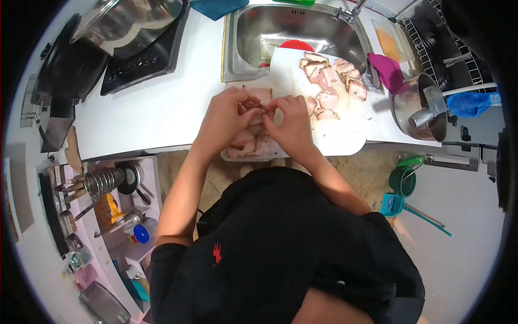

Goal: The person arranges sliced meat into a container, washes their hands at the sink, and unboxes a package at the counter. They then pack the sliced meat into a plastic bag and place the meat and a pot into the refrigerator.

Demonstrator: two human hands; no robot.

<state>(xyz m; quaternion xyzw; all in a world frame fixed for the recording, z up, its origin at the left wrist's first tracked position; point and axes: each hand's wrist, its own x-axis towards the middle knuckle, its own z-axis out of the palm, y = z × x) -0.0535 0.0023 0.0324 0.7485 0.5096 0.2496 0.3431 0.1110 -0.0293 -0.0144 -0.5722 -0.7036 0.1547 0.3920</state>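
Observation:
Over a clear plastic container [249, 158] at the counter's front edge, my left hand [224, 120] and my right hand [291, 125] meet with fingertips pinched together. Between them is a small slice of bacon [263, 106], mostly covered by the fingers. Bacon slices [246, 141] lie layered inside the container below. To the right, a white cutting board [334, 137] rests partly across the sink's front rim. Several more bacon pieces [327, 98] with brown edges are scattered on it.
Behind the board is a steel sink [248, 32] with a red bowl [297, 45] in it. A steel pot [402, 110] and a magenta cloth [386, 72] stand at right. An induction cooker [137, 67] carrying a large steel pot [127, 24] is at left.

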